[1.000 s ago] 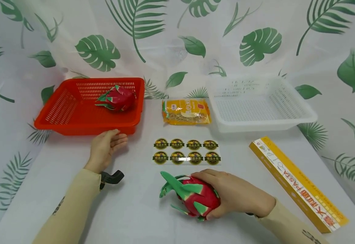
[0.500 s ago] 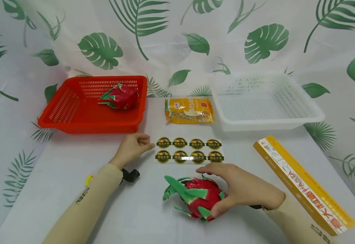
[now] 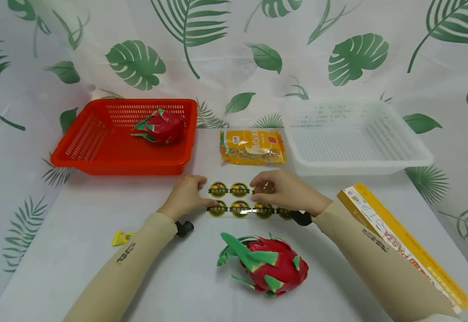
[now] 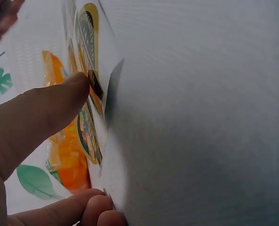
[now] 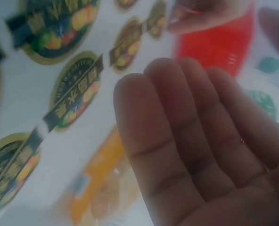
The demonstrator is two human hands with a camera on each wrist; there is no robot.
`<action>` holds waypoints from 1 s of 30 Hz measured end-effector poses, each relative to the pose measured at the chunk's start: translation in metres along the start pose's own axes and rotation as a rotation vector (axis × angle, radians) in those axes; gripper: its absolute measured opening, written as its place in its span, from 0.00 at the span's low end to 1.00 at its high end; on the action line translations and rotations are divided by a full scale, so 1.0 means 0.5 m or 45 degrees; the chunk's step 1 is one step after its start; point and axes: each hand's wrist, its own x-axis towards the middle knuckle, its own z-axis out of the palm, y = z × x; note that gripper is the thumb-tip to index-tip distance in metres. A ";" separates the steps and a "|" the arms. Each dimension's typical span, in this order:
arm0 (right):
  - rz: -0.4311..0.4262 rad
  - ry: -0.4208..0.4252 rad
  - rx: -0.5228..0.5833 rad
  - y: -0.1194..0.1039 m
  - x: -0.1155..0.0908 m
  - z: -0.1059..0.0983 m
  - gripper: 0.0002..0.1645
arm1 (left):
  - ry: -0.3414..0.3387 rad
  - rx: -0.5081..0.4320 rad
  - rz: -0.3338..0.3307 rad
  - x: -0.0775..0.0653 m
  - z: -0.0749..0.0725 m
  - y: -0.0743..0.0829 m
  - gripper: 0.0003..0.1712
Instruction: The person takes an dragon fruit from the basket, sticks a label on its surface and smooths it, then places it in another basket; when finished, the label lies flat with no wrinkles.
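Note:
A sheet of round fruit stickers (image 3: 239, 208) lies flat on the white table. My left hand (image 3: 183, 197) is at the sheet's left end, its thumb touching the lower left sticker and its fingers by the far corner. In the left wrist view the thumb (image 4: 59, 106) sits on a sticker (image 4: 86, 129), with a sheet edge lifted a little. Over the right part of the sheet hovers my right hand (image 3: 288, 190), its fingers (image 5: 144, 113) extended with nothing in them. A red dragon fruit (image 3: 276, 264) with green leaves rests on the table in front of the sheet.
At the back left stands a red basket (image 3: 133, 169) with another dragon fruit (image 3: 165, 127) inside. A white basket (image 3: 362, 167) is back right. Between them lies a yellow food packet (image 3: 251, 145). A pasta box (image 3: 406, 246) lies right; a small yellow packet (image 3: 122, 238) is left.
My right hand has let go of the dragon fruit and moved forward over the sticker sheet. My left hand has come right, from the red basket to the sheet's left end.

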 end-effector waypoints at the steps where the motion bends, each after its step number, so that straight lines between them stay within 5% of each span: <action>1: 0.011 -0.001 -0.027 0.002 0.020 0.004 0.19 | 0.007 0.016 0.008 0.001 0.000 0.000 0.45; 7: 0.116 -0.063 -0.141 0.005 0.129 0.030 0.19 | 0.021 0.062 0.034 0.004 0.002 -0.002 0.42; 13: 0.140 -0.123 -0.219 -0.002 0.195 0.058 0.18 | 0.011 0.047 0.036 0.002 0.006 -0.001 0.42; 30: 0.133 -0.083 -0.211 -0.011 0.241 0.103 0.04 | 0.002 0.077 0.059 0.005 0.011 -0.007 0.42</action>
